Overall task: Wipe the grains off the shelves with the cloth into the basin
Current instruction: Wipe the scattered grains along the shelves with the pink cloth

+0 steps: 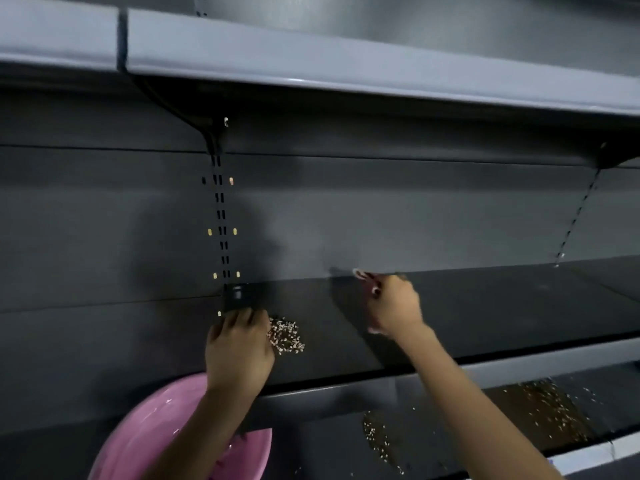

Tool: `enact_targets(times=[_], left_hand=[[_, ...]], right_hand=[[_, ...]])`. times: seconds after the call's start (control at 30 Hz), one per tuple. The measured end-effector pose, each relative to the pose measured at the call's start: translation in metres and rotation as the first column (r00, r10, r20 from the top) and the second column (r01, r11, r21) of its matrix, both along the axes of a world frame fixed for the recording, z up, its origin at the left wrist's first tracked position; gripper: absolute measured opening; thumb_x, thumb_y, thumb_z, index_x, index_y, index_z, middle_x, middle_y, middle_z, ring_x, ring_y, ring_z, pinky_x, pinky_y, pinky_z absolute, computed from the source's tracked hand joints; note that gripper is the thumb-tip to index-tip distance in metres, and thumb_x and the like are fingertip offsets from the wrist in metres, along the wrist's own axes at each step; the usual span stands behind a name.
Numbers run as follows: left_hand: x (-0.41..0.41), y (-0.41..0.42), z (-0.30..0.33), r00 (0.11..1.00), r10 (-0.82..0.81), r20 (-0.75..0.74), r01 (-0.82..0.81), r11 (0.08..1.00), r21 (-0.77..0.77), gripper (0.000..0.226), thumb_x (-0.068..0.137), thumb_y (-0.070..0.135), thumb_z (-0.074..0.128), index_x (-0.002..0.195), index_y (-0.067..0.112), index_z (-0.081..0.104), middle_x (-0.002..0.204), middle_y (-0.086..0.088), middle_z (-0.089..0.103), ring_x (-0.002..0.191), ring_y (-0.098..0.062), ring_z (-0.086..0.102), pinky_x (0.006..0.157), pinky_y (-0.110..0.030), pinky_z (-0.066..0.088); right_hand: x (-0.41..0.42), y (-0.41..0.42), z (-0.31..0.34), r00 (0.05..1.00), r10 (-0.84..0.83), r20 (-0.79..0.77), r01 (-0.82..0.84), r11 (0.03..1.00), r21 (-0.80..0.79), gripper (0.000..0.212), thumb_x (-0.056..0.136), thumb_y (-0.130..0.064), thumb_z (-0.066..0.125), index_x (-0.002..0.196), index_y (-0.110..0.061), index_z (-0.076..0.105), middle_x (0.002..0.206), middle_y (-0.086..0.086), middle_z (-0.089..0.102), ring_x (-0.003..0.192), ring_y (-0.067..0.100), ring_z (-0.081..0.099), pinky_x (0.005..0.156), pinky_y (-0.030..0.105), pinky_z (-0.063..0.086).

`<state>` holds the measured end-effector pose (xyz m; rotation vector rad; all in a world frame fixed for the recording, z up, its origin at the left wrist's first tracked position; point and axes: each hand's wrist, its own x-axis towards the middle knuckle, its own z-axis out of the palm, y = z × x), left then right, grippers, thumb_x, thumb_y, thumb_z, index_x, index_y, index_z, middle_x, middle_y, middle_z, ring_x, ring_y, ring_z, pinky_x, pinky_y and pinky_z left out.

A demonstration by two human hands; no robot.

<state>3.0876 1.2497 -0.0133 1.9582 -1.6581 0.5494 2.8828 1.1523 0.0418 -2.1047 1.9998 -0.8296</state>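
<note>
- Left hand (239,344): fingers curled, resting on middle shelf (485,317) beside grain pile (285,336); grasp unclear.
- Right hand (393,303): grasping cloth (363,276) at shelf's rear.
- Pink basin (149,434): below shelf edge, left.
- Lower shelf (450,441): scattered grains (543,410).

Dim, cool lighting throughout. Light arrives from behind and above the camera, casting a broad soft shadow (207,244) on the back panel (415,216) near the slotted upright (221,216). The upper shelf (346,60) front edge is the brightest surface and carries a faint highlight; its underside is nearly black. The pink basin (145,434) shows small specular glints. Wide-angle distortion bows the shelf lines toward the frame edges. The right hand (391,303) is motion-blurred; overall detail is soft.
</note>
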Motion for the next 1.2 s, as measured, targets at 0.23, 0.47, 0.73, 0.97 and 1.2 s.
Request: enact_targets(times=[0.23, 0.47, 0.73, 0.97, 1.2], left_hand=[[-0.012, -0.006, 0.003, 0.996, -0.078, 0.031, 0.076, 0.996, 0.044, 0.022, 0.05, 0.003, 0.07, 0.065, 0.015, 0.06, 0.065, -0.004, 0.057, 0.062, -0.029, 0.058, 0.056, -0.035, 0.048], [-0.05, -0.024, 0.002, 0.989, -0.14, -0.036, 0.142, 0.989, 0.047, 0.021, 0.054, 0.0, 0.071, 0.066, 0.015, 0.063, 0.065, -0.004, 0.06, 0.064, -0.029, 0.059, 0.057, -0.035, 0.046], [-0.051, -0.026, -0.002, 0.991, -0.135, -0.023, 0.136, 0.989, 0.055, 0.024, 0.05, -0.002, 0.071, 0.063, 0.017, 0.062, 0.062, -0.004, 0.059, 0.061, -0.029, 0.058, 0.055, -0.035, 0.047], [-0.052, -0.026, -0.002, 0.989, -0.141, -0.036, 0.143, 0.988, 0.059, 0.024, 0.051, 0.0, 0.072, 0.063, 0.018, 0.061, 0.062, -0.002, 0.06, 0.061, -0.027, 0.059, 0.054, -0.033, 0.045], [-0.024, -0.01, 0.004, 0.988, -0.125, -0.085, 0.128, 0.991, 0.028, 0.026, 0.051, -0.002, 0.071, 0.064, 0.018, 0.062, 0.063, -0.001, 0.061, 0.062, -0.028, 0.06, 0.055, -0.033, 0.046]], right_hand=[[-0.044, 0.002, -0.028, 0.934, -0.186, -0.304, 0.244, 0.956, 0.164, 0.032, 0.096, -0.016, 0.043, 0.126, -0.007, 0.054, 0.133, 0.014, 0.04, 0.117, 0.034, 0.049, 0.091, 0.038, 0.047], [0.037, 0.04, -0.027, 0.972, 0.124, -0.202, -0.081, 0.975, 0.209, 0.029, 0.089, -0.011, 0.051, 0.117, -0.005, 0.058, 0.127, 0.017, 0.049, 0.109, 0.034, 0.058, 0.092, 0.035, 0.047], [-0.038, 0.023, -0.021, 0.983, -0.17, -0.068, 0.177, 0.978, 0.109, 0.032, 0.092, -0.013, 0.051, 0.122, -0.01, 0.058, 0.129, 0.014, 0.047, 0.109, 0.034, 0.057, 0.088, 0.036, 0.048], [0.008, 0.042, -0.035, 0.983, 0.006, -0.184, 0.027, 0.984, 0.177, 0.028, 0.089, -0.012, 0.051, 0.115, -0.006, 0.059, 0.125, 0.015, 0.049, 0.106, 0.032, 0.06, 0.088, 0.033, 0.048], [0.011, 0.039, -0.003, 0.968, 0.252, -0.022, -0.251, 0.967, 0.031, 0.026, 0.088, -0.025, 0.057, 0.111, -0.019, 0.068, 0.105, 0.015, 0.065, 0.097, 0.032, 0.063, 0.084, 0.032, 0.049]])
